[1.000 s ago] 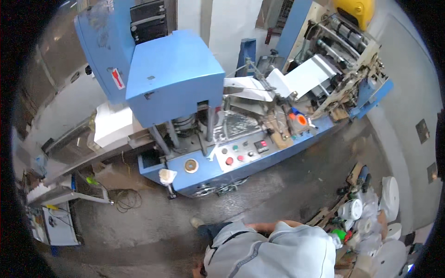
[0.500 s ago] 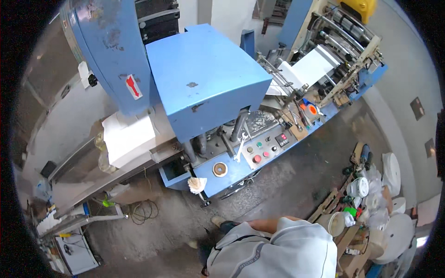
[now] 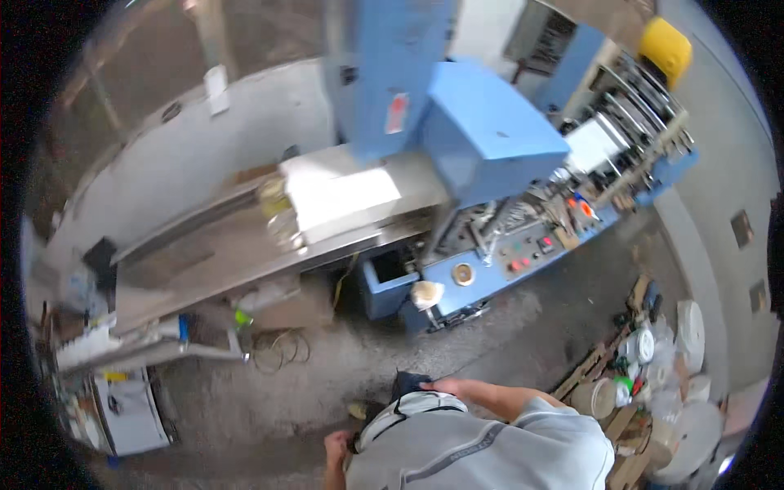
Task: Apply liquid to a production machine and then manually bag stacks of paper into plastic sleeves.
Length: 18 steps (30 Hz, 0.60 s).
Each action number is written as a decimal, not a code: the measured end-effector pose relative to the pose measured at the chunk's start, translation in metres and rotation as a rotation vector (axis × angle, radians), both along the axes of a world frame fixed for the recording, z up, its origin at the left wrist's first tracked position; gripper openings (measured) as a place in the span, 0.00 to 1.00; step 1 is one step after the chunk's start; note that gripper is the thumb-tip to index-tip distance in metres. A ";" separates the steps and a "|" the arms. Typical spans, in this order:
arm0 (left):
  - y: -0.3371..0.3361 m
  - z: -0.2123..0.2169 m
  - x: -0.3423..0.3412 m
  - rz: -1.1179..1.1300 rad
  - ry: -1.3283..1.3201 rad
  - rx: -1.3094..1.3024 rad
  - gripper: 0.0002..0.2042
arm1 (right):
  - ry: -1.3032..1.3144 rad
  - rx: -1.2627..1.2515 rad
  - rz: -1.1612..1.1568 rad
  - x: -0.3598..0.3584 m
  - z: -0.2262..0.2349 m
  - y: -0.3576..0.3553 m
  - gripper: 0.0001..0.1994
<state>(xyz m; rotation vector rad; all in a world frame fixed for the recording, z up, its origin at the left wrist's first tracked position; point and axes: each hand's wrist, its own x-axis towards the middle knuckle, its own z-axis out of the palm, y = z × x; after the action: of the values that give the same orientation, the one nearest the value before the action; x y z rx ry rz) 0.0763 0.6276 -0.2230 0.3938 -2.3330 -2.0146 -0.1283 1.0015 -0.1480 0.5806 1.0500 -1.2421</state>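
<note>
While the right hand (image 3: 443, 386) touches the dark garment (image 3: 407, 384) at the lower edge of the pale shirt (image 3: 506, 457), the left hand (image 3: 336, 446) is just beside it; I cannot tell either grip. Lettering marks the grey stripe (image 3: 459, 454); a blurred red-and-white label (image 3: 398, 113) is on the blue column (image 3: 402, 57).

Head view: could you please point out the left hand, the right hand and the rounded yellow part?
Left hand (image 3: 336, 446), head view: middle of the hand.
Right hand (image 3: 443, 388), head view: middle of the hand.
Rounded yellow part (image 3: 665, 51), head view: middle of its surface.
</note>
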 end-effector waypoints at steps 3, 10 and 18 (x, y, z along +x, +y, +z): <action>-0.033 0.090 -0.045 -0.034 -0.496 -0.063 0.10 | 0.581 0.211 0.336 -0.029 0.038 -0.031 0.25; -0.088 0.077 -0.076 0.227 -0.453 0.204 0.06 | 1.021 0.140 0.265 -0.078 0.122 -0.173 0.13; -0.154 0.155 -0.155 0.141 -0.387 0.169 0.10 | 1.106 0.136 0.712 -0.118 0.069 -0.271 0.20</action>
<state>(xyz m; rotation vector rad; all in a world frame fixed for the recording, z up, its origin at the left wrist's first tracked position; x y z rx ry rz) -0.0784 0.4737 -0.0680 1.0087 -2.2463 -2.2377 -0.2459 0.7302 -0.0792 -0.4742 2.0301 -0.7921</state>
